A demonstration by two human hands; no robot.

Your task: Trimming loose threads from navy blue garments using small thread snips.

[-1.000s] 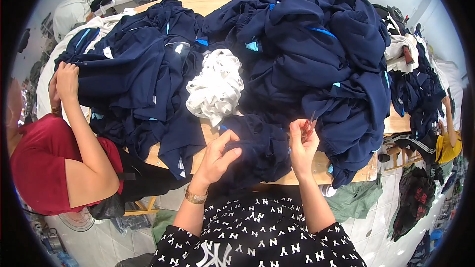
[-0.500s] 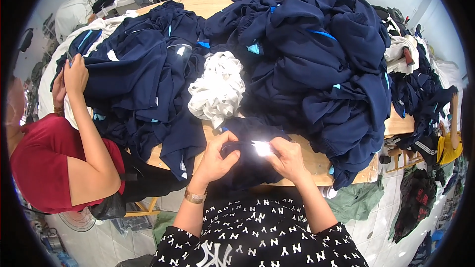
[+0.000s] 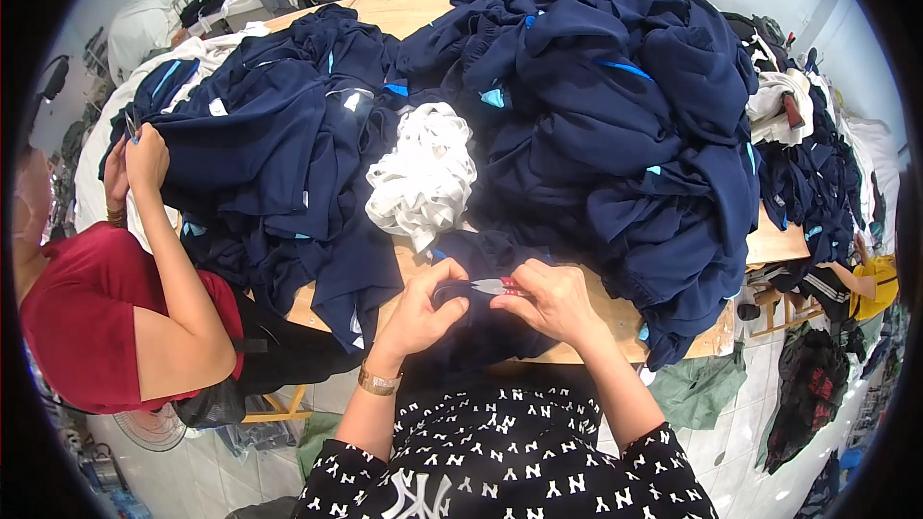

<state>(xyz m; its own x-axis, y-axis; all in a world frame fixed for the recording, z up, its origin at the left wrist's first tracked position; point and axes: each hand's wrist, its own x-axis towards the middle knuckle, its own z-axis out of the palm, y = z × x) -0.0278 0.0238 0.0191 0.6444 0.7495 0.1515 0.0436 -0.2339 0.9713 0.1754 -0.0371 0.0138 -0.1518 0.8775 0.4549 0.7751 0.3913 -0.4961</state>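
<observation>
One bare left hand (image 3: 419,315), at the lower centre of the frame, pinches a fold of navy cloth (image 3: 481,334) between thumb and curled fingers, while the right hand (image 3: 558,298), just beside it, is closed around small red-handled snips (image 3: 489,286), their metal blades pointing left at the fold, too small to tell whether touching. The pale wooden table (image 3: 380,8) bears a tangle of white strips (image 3: 423,173) at centre, a big navy heap (image 3: 625,125) right of it, and a navy pile (image 3: 260,125) at left.
</observation>
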